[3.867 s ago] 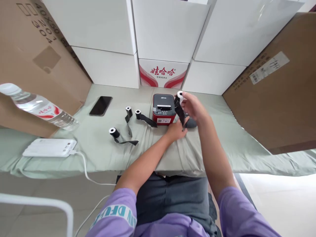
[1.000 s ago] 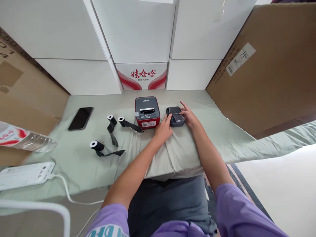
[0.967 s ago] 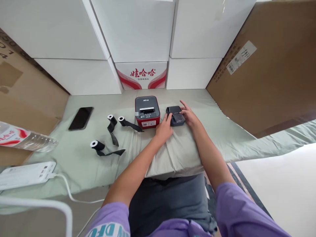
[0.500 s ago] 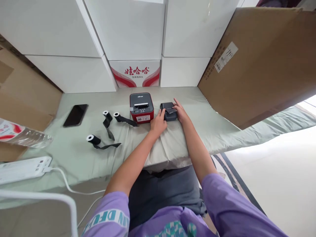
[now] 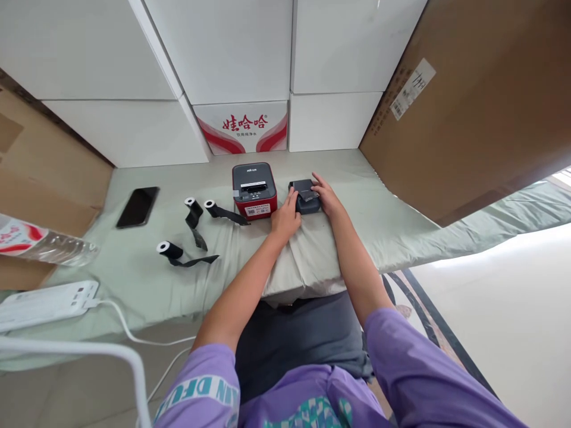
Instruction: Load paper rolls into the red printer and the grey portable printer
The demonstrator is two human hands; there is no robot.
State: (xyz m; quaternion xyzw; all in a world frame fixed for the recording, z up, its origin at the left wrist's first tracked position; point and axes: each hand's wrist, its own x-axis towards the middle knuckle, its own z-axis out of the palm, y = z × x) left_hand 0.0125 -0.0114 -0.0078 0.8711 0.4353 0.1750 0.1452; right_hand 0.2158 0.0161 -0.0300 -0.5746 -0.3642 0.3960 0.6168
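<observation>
A small dark portable printer (image 5: 307, 204) lies on the green cloth, with a short black paper strip (image 5: 308, 195) over its top. My left hand (image 5: 285, 219) grips its left side, fingertips at the edge. On the other side, my right hand (image 5: 325, 196) has its thumb and fingers against the right edge, the index finger raised. Just left of them stands a larger red and black receipt printer (image 5: 254, 189). Three black paper rolls lie further left: one roll (image 5: 194, 215), a second roll (image 5: 218, 210) and a third roll (image 5: 172, 249), each with a loose tail.
A phone (image 5: 138, 207), a water bottle (image 5: 62, 246) and a white power strip (image 5: 49, 304) are on the left. White cartons (image 5: 334, 122) line the back. A large brown carton (image 5: 473, 113) leans in from the right. A white tube (image 5: 89, 348) crosses the lower left.
The camera view has shifted slightly. Both hands stay at the small printer, with only a slight change in finger position.
</observation>
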